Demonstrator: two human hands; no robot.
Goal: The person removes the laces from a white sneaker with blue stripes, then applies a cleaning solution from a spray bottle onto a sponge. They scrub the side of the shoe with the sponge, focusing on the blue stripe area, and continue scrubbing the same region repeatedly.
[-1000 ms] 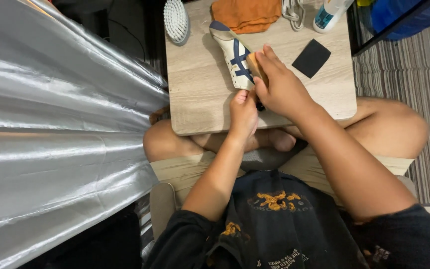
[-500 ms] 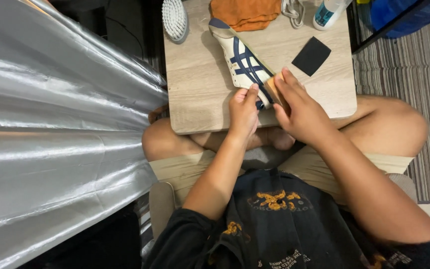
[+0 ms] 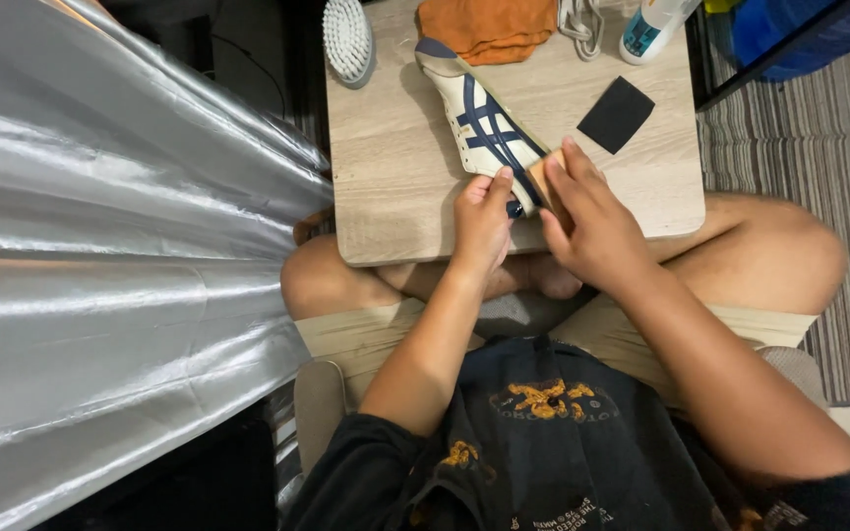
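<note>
A white sneaker (image 3: 479, 118) with dark blue stripes lies on its side on a small wooden table (image 3: 395, 167). My left hand (image 3: 482, 218) grips the near end of the sneaker, thumb on its side. My right hand (image 3: 590, 221) presses a small tan block (image 3: 543, 172) against the sneaker's sole edge, close to the left hand. I sit cross-legged with the table over my lap.
On the table's far side lie a white brush (image 3: 348, 39), an orange cloth (image 3: 489, 28), white laces (image 3: 578, 20) and a spray bottle (image 3: 646, 28). A black square pad (image 3: 616, 114) lies right of the sneaker. Silver sheeting (image 3: 110, 275) hangs at left; striped rug (image 3: 819, 157) at right.
My right hand slid from the middle of the sneaker toward its near end, uncovering the striped side. The left hand kept its hold on the near end.
</note>
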